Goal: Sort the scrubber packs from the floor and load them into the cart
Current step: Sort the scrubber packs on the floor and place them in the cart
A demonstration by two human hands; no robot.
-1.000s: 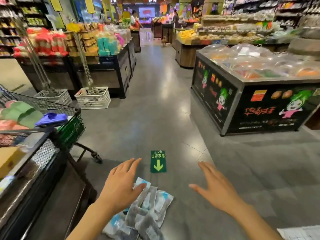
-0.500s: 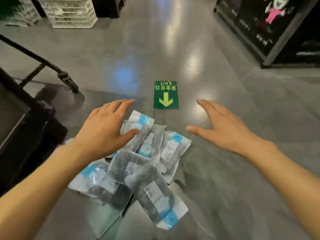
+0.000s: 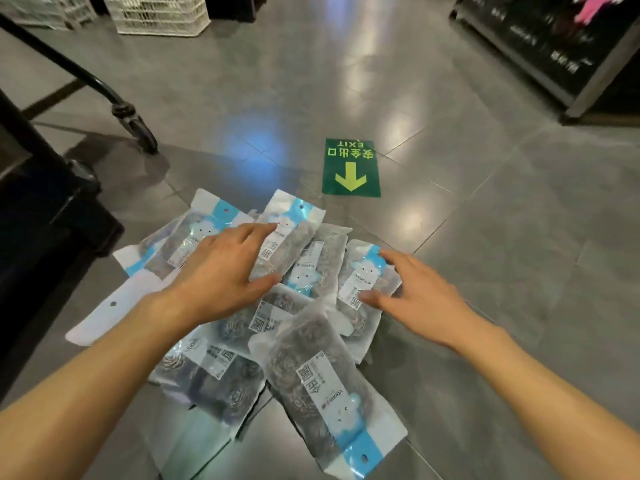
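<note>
Reaching down over a heap of scrubber packs (image 3: 277, 327) on the grey floor (image 3: 485, 237), left hand (image 3: 221, 275) and right hand (image 3: 419, 296) flat, fingers spread, gripping nothing. Cart wheel (image 3: 138, 128) nearby left. Seemingly early: every visible pack unsorted, none lifted.

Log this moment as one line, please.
stage: reaching | left hand: open, on scrubber packs | right hand: open, touching pile | cart wheel: left | loaded: none seen
</note>
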